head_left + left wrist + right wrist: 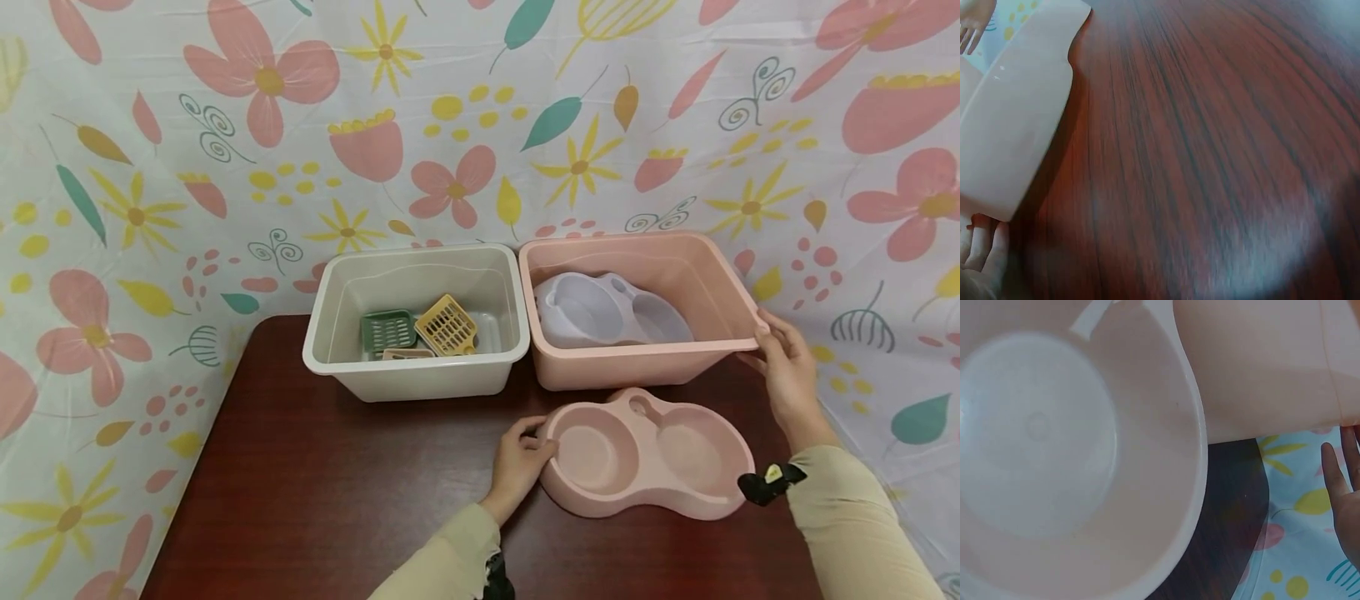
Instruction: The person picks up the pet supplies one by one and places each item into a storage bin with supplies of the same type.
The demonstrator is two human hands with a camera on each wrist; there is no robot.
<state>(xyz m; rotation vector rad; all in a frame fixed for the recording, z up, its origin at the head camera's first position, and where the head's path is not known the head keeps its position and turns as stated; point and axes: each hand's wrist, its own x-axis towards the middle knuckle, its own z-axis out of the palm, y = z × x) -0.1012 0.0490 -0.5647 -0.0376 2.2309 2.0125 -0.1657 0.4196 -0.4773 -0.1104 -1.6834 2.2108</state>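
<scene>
A pink double pet bowl (643, 454) with two round hollows is in front of the pink bin. My left hand (521, 460) grips its left end, thumb over the rim; in the left wrist view fingers (991, 250) show at the bowl's lower edge. At the upper right, my right hand (787, 371) holds the front right corner of the pink bin (622, 367). Inside that bin a pale lavender double bowl (630, 310) leans toward the left side. The pink bowl's near hollow (1035, 437) fills much of the right wrist view.
Left of the pink bin, close beside it, stands a light grey bin (420, 379). It contains a green slotted scoop (388, 331), a yellow one (447, 327) and a partly hidden pink piece (408, 353). Behind the dark red wooden table (337, 492) hangs a flowered cloth (450, 100).
</scene>
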